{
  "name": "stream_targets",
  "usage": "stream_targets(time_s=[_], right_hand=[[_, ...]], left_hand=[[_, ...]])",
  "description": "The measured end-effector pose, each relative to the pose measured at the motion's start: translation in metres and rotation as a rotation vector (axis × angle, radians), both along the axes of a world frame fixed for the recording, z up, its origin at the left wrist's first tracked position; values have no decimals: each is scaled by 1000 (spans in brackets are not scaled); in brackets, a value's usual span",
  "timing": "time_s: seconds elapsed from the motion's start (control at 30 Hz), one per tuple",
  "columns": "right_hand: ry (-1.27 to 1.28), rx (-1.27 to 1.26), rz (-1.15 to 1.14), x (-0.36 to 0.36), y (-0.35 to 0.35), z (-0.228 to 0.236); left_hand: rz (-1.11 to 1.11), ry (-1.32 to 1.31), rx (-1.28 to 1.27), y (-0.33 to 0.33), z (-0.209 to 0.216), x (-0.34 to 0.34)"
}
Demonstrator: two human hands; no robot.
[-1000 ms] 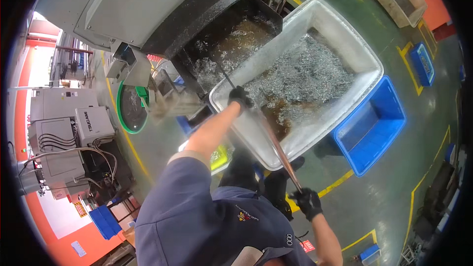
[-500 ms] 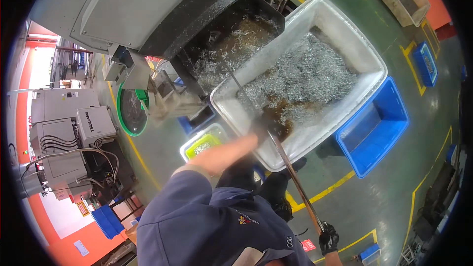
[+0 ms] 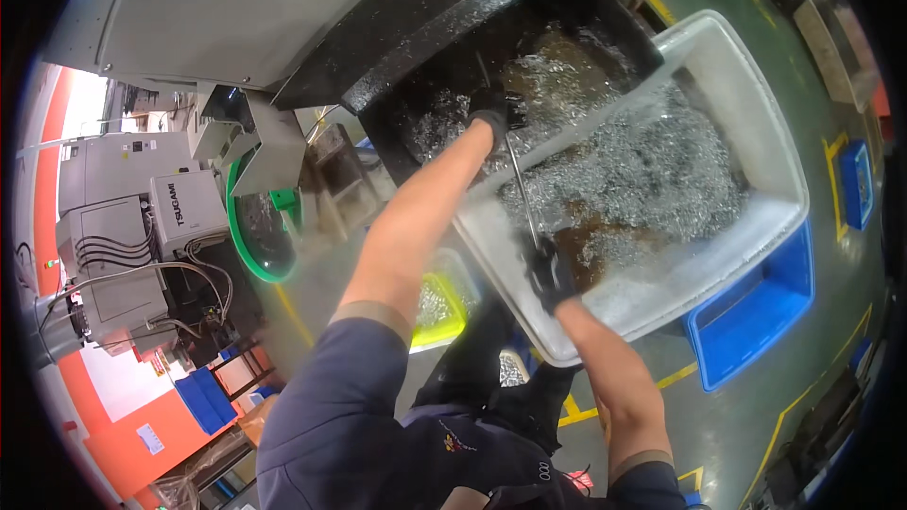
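Observation:
Both my hands wear dark gloves and are wrapped around a long thin metal rod [image 3: 522, 191]. My left hand [image 3: 489, 106] grips it farther up, over the black trough [image 3: 392, 99] of the machine. Lower down, my right hand [image 3: 551, 274] holds the rod's near part above the close side of a large white bin [image 3: 756, 227]. The rod's far end reaches into the trough among shiny metal shavings [image 3: 557, 76]; the shape of its tip is unclear. A heap of silvery shavings [image 3: 661, 156] with a brown wet patch lies in the bin.
A blue bin [image 3: 756, 312] sits beside the white bin's right side. By my legs is a yellow-green basket [image 3: 453, 321]. A round green-rimmed tub [image 3: 248, 260] stands at left, near grey machines [image 3: 132, 175]. The grey machine body [image 3: 217, 9] rises above the trough.
My left hand has moved up and forward over the trough. My right hand has come from the lower right to the white bin, and the rod has shifted toward the trough.

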State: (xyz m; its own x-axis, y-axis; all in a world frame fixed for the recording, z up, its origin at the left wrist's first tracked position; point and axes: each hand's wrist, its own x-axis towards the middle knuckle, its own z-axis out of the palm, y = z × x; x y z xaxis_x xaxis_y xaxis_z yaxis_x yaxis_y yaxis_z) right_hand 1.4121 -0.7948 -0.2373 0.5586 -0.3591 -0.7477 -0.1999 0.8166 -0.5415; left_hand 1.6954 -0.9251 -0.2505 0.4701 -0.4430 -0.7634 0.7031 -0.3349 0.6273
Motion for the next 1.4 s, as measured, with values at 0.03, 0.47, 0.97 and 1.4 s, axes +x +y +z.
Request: stream_targets(time_s=[0.03,0.47,0.97,1.4], right_hand=[[-29,-46,62,58,-12,6],[-124,-397,300,280,13,-34],[-163,-608,766,276,31,-9],[-390,-1301,336,67,54,14]], left_hand=[[12,-24,-24,4,7,26],[-754,-1333,807,92,-64,215],[-977,-1589,1018,201,-134,283],[-518,-1320,603,130,-48,159]])
